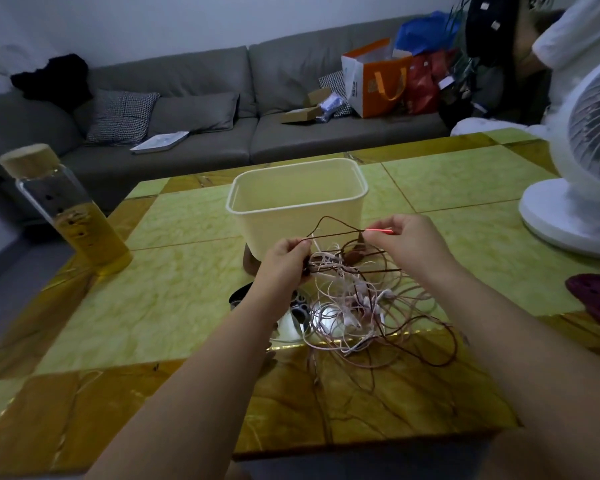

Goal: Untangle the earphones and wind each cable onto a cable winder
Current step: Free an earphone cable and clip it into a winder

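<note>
- The desk (153, 306) has a glossy top of yellow-green marbled squares framed by amber-brown bands, and it mirrors the cables lying on it.
- A tangle of pale pink and dark brown earphone cables (357, 306) lies on the desk near its front edge, between the two forearms, with its upper loops lifted.
- The left hand (286, 259) has its fingers curled round a thin dark brown cable (340, 233) and strands at the top of the tangle.
- The right hand (406, 240) pinches the same cable between thumb and forefinger; the stretch between the hands is raised above the desk.
- A cream plastic tub (278, 226) stands just behind the hands.
- A clear glass bottle with a wooden lid (70, 216), holding yellow liquid, stands at the desk's left, and a white fan (575, 202) at its right.
- Behind the desk runs a grey fabric sofa (174, 74) carrying a checked cushion (122, 116), a black garment (52, 76) and an orange paper bag (374, 77).
</note>
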A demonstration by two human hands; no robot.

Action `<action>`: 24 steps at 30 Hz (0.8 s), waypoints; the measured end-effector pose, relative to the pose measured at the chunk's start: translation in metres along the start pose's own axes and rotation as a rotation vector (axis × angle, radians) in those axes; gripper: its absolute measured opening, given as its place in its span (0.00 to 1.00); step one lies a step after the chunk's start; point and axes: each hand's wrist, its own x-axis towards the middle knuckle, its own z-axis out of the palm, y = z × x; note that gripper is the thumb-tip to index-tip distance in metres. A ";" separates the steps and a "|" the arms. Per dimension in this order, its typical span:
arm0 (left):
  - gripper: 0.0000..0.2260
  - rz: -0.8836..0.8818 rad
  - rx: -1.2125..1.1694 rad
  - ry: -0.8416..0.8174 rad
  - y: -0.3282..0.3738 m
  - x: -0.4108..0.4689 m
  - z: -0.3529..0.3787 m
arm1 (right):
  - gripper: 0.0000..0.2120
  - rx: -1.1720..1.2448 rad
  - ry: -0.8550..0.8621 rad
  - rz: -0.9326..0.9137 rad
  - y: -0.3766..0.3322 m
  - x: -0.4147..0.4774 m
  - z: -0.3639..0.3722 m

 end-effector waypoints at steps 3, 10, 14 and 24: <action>0.07 -0.013 -0.020 0.010 -0.005 -0.001 0.002 | 0.05 -0.259 0.125 -0.127 0.003 0.000 0.010; 0.17 -0.106 -0.129 -0.030 -0.004 -0.005 -0.001 | 0.20 -0.250 -0.030 0.058 0.012 0.003 0.010; 0.14 -0.113 -0.224 -0.059 -0.005 -0.004 -0.004 | 0.12 0.062 -0.050 0.127 0.010 0.002 0.005; 0.13 -0.040 -0.261 -0.290 -0.010 -0.003 -0.011 | 0.06 0.314 -0.196 0.115 0.003 0.009 0.004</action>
